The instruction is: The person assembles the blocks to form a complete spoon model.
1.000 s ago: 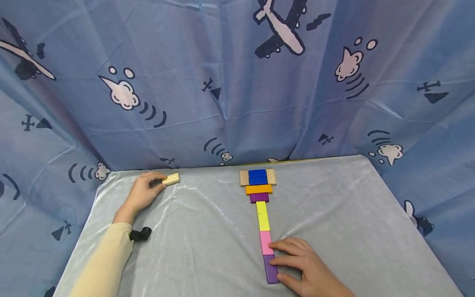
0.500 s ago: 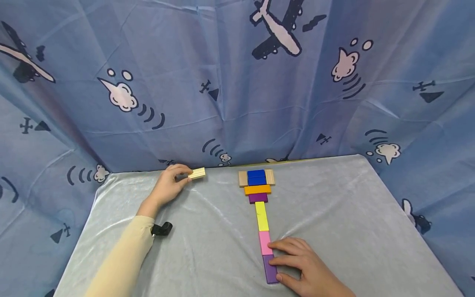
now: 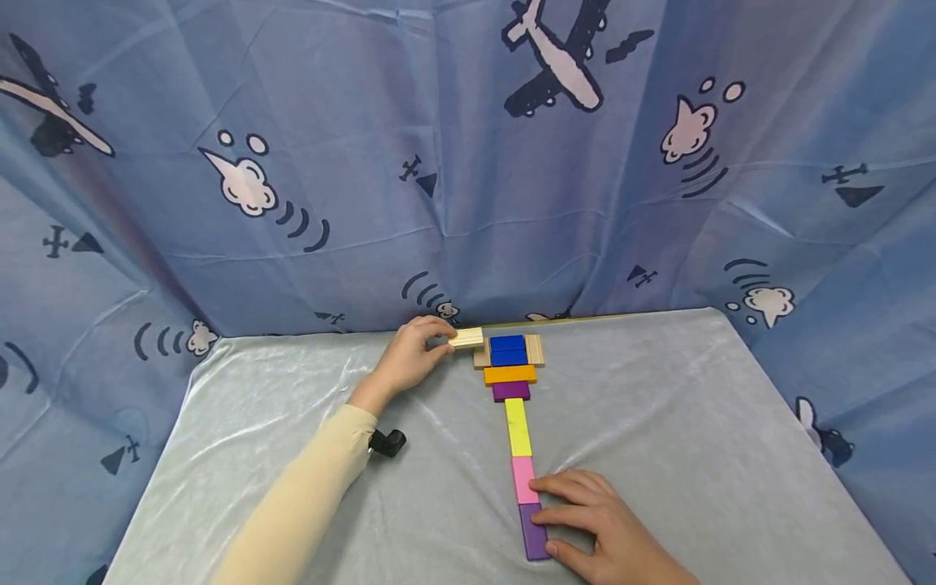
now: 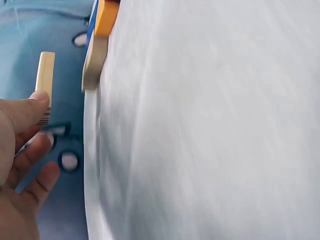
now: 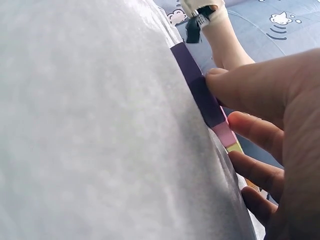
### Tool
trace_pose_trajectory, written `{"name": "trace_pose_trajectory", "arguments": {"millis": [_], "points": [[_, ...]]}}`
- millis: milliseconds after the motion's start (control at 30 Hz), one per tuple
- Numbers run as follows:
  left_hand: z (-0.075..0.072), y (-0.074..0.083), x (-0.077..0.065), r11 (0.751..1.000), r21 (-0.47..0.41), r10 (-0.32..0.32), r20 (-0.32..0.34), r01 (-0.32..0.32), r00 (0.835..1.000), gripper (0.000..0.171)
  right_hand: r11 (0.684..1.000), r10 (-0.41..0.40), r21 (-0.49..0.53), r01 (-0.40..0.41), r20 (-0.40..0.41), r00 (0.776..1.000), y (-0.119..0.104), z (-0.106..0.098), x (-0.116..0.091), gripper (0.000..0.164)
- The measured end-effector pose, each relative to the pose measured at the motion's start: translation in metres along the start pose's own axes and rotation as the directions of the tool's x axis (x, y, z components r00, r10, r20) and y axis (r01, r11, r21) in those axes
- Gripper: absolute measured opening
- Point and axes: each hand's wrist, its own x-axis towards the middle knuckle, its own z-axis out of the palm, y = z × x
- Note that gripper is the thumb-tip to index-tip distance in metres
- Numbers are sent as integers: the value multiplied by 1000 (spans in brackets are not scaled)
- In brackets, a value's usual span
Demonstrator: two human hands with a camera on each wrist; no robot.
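Observation:
My left hand (image 3: 406, 357) pinches a plain wooden block (image 3: 466, 339) between thumb and fingers. In the head view this block overlaps the left plain block (image 3: 481, 353) of a flat row of blocks. The left wrist view shows the held block (image 4: 46, 75) raised off the cloth. My right hand (image 3: 595, 524) rests at the right side of the row's near end. Its fingertips meet the edges of the pink block (image 3: 524, 479) and the purple block (image 3: 534, 532), with the thumb near the purple one's lower corner.
Two blue blocks (image 3: 508, 350) lie beside another plain block (image 3: 535, 350). Below them come an orange block (image 3: 510, 374), a dark purple block (image 3: 511, 392) and a yellow block (image 3: 517, 426). Grey cloth (image 3: 695, 422) covers the table; a patterned blue curtain (image 3: 468, 162) stands behind.
My left hand has carried the plain wooden block from the far left to the right, up to the head of the row. My right hand has stayed in place.

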Motion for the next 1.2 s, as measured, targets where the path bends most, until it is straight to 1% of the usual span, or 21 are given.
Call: {"name": "trace_pose_trajectory", "arguments": {"millis": [167,233,533,600,667,800,933,1100,1200], "points": [[19,13,17,1000,-3,30,7,-30,1000,20,1000,-5,1,5,-3,1000,1,-1,-2,27],[24,17,23,1000,-3,29,7,-29,1000,20,1000,-9,3,9,-5,1000,1,-1,-3,27],[45,29,45,999,-15,-38,42,39,998,18,998,-65,0,65,-43,997,4,-2,-6,28],[49,32,49,999,-8,-52,53,52,997,18,998,-60,9,60,-42,997,4,-2,-7,28],[53,35,53,998,13,-67,63,67,996,17,999,-37,17,38,-32,999,3,-2,-7,27],[58,38,59,992,69,-110,69,105,992,17,1000,-6,19,6,-17,1000,2,-2,-7,26],[60,38,64,985,101,-144,69,137,987,16,1000,-14,9,14,-22,1000,2,-3,-7,26],[61,35,66,982,100,-167,75,159,983,14,999,-48,-3,48,-37,998,1,-4,-7,28],[61,34,66,980,85,-187,73,180,980,14,998,-67,10,67,-31,997,2,-4,-6,28]]}}
